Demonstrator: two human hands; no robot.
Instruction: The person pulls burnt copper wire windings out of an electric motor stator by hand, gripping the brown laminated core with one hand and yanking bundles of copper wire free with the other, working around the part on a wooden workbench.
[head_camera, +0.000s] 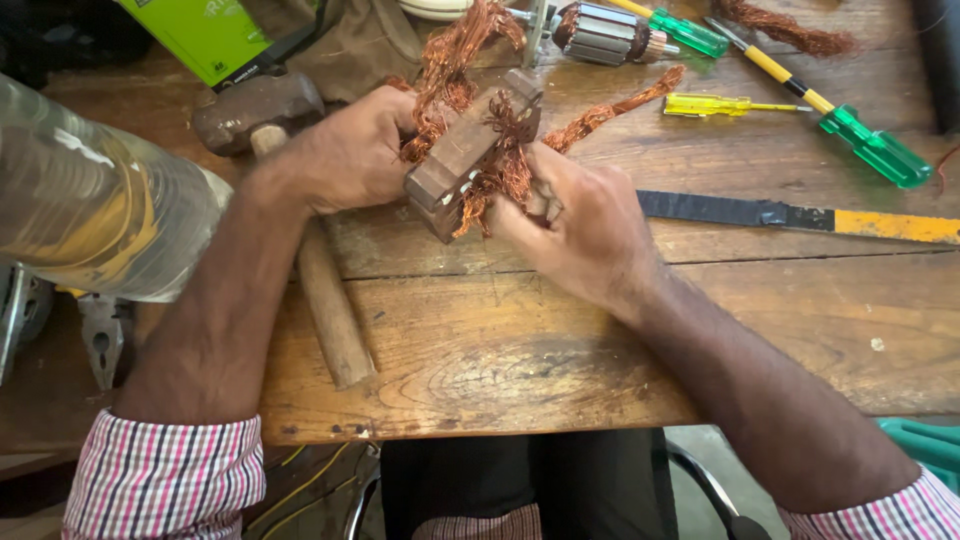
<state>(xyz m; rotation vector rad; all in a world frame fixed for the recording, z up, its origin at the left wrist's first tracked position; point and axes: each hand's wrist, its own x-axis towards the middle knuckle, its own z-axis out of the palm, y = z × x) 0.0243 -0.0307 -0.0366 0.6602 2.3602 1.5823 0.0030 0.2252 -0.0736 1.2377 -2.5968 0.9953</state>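
Both hands hold a motor stator core (470, 150), a brown laminated metal block with tangled copper winding wire (455, 55) spilling from its slots, above the middle of the wooden surface (520, 350), towards its far edge. The left hand (345, 155) is clenched around the left end of the core, fingers buried in the wire. The right hand (585, 230) grasps the core's near right side, fingertips (535, 205) pinched on the frayed strands there. A hammer (290, 170) lies just beside the left hand, its head towards the far left corner and its wooden handle running to the near edge. An armature rotor (605, 32) rests at the far edge. Green-handled screwdrivers (860, 140) and a small yellow screwdriver (705, 104) lie towards the far right corner, a hacksaw blade (790, 215) nearer the right edge. A clear plastic bottle (85, 200) stands at the left, pliers (103, 335) below it.
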